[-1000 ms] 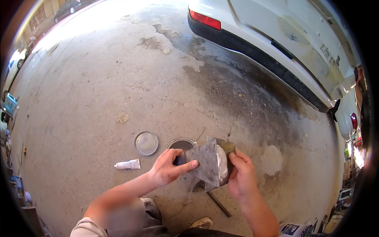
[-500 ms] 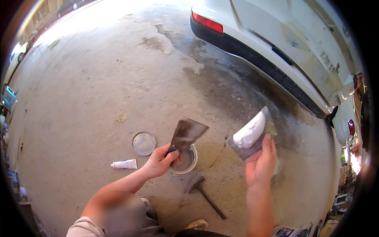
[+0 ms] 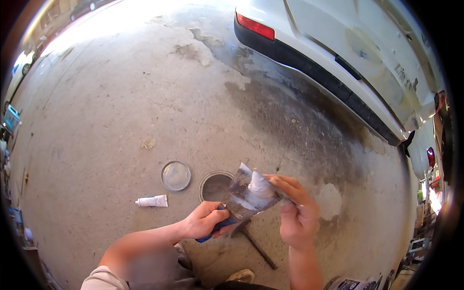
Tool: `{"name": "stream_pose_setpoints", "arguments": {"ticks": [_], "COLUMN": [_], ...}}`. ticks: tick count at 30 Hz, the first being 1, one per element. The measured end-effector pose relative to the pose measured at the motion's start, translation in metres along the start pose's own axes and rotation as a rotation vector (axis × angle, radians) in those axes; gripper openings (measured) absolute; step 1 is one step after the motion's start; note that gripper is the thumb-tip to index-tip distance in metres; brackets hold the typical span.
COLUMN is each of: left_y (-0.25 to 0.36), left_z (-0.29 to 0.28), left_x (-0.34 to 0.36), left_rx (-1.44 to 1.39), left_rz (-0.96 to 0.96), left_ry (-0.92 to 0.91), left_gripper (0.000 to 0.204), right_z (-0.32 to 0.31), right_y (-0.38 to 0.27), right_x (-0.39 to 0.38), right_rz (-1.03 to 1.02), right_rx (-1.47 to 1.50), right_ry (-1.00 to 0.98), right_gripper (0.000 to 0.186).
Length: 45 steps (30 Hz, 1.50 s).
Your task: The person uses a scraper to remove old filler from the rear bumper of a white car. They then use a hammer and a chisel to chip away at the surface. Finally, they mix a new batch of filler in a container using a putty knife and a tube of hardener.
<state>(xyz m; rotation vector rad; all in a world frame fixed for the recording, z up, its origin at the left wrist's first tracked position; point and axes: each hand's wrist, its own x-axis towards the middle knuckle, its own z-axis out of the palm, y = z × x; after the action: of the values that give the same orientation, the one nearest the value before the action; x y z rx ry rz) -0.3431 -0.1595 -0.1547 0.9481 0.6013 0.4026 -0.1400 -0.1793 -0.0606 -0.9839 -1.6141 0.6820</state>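
Note:
My left hand point(image 3: 207, 217) grips the blue handle of a wide metal scraper point(image 3: 238, 203), its blade smeared pale and grimy. My right hand point(image 3: 297, 212) is wrapped round a second metal blade point(image 3: 282, 193), tilted against the scraper, with a white lump of paste point(image 3: 261, 183) between them. Just behind them an open round can point(image 3: 213, 183) stands on the floor, partly hidden by the scraper. Left of it lie a round lid point(image 3: 175, 175) and a white tube point(image 3: 151, 201). Below my hands lies a hammer point(image 3: 258, 249) with a long dark handle.
A white car's rear bumper point(image 3: 314, 65) with a red reflector fills the upper right. The stained concrete floor point(image 3: 106, 116) stretches around me. A blue stool point(image 3: 12, 117) and clutter line the left rim, parked cars are farther back, and more clutter point(image 3: 420, 244) lines the right.
Both blades were overlapping, then lifted apart, showing the paste on the right one. Now my right hand has come back left and tipped its blade onto the scraper, which has dropped lower.

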Motion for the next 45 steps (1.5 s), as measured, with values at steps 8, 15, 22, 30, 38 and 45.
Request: {"name": "stream_pose_setpoints", "arguments": {"ticks": [8,15,22,30,38,45], "left_y": [-0.009,-0.01,-0.011,-0.015,0.017,0.007], "left_z": [-0.001,-0.002,-0.004,-0.01,-0.01,-0.001], "left_x": [0.0,-0.002,-0.004,-0.003,-0.011,-0.005], "left_rx": [-0.002,-0.021,0.002,0.037,-0.089,-0.117], "left_rz": [-0.004,0.004,-0.005,0.01,0.056,-0.2], "left_ry": [0.018,0.024,0.044,0.058,0.101,-0.227], "left_gripper": [0.03,0.03,0.029,0.029,0.026,0.033], "right_z": [-0.006,-0.013,-0.018,-0.024,-0.037,-0.056], "right_y": [0.008,0.005,0.007,0.007,0.034,0.09], "right_x": [-0.001,-0.003,-0.007,-0.012,-0.025,-0.023], "right_rz": [0.032,0.151,0.214,0.304,0.588,0.934], "right_rx": [-0.169,-0.229,-0.29,-0.357,-0.662,1.101], "right_ry": [-0.209,-0.283,-0.321,-0.336,-0.301,-0.245], "right_gripper": [0.035,0.05,0.053,0.053,0.024,0.033]}}
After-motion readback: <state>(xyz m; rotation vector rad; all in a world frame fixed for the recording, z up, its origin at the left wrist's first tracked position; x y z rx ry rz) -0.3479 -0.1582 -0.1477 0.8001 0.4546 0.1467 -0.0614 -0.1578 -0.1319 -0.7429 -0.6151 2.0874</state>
